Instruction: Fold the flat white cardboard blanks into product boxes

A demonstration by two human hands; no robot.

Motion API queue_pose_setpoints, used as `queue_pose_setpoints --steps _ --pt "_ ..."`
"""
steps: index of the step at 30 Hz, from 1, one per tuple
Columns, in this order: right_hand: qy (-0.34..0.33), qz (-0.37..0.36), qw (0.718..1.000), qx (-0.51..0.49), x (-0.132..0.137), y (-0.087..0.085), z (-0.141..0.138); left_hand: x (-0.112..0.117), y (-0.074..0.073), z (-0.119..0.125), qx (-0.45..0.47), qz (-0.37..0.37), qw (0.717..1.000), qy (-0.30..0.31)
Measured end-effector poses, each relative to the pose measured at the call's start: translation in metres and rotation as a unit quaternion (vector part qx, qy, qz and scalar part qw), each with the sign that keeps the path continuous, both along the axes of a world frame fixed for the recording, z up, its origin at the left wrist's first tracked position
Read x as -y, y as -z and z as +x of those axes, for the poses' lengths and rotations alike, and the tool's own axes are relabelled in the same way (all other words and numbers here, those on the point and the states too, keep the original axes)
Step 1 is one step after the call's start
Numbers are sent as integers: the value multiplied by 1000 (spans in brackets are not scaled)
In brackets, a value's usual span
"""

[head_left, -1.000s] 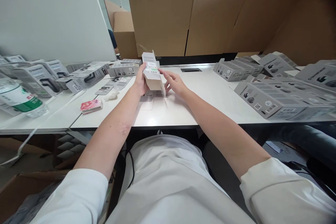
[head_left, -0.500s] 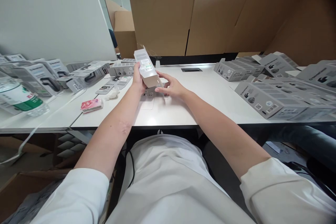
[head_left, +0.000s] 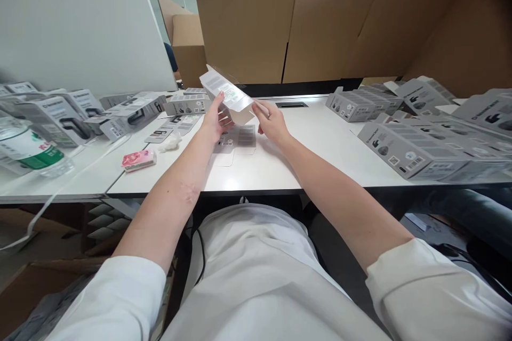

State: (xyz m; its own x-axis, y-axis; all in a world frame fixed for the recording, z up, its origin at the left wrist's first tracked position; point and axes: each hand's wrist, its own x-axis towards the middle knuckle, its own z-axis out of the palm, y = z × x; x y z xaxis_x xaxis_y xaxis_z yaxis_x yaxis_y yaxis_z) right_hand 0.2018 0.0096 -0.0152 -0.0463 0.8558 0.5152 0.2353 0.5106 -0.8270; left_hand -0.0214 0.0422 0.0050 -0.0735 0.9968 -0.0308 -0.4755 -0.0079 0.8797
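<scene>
A grey-and-white cardboard packaging box (head_left: 227,90) is held tilted above the middle of the table, its near end lower and to the right. My left hand (head_left: 216,120) grips it from the left and below, thumb on the printed face. With thumb and fingers my right hand (head_left: 272,121) pinches the box's near right end. What is inside the box cannot be seen. Under my hands, a flattened grey box blank (head_left: 245,139) lies on the white table (head_left: 276,170).
Grey boxes (head_left: 416,149) stand in rows at the right, more boxes (head_left: 60,117) at the left. A pink packet (head_left: 138,160), a crumpled white scrap (head_left: 171,141) and a plastic bottle (head_left: 32,149) lie left. A large cardboard sheet (head_left: 248,16) rises behind the table.
The box has turned, its near end swinging right and up. My right hand has moved right and up and now pinches that end; more of the flat blank shows.
</scene>
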Motion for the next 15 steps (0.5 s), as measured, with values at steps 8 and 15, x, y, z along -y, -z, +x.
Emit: queue_pose_setpoints --steps 8,15 --pt "4 -30 1000 5 -4 2 4 3 -5 -8 83 59 994 26" --pt "-51 -30 998 13 -6 3 -2 19 -10 -2 29 97 990 101"
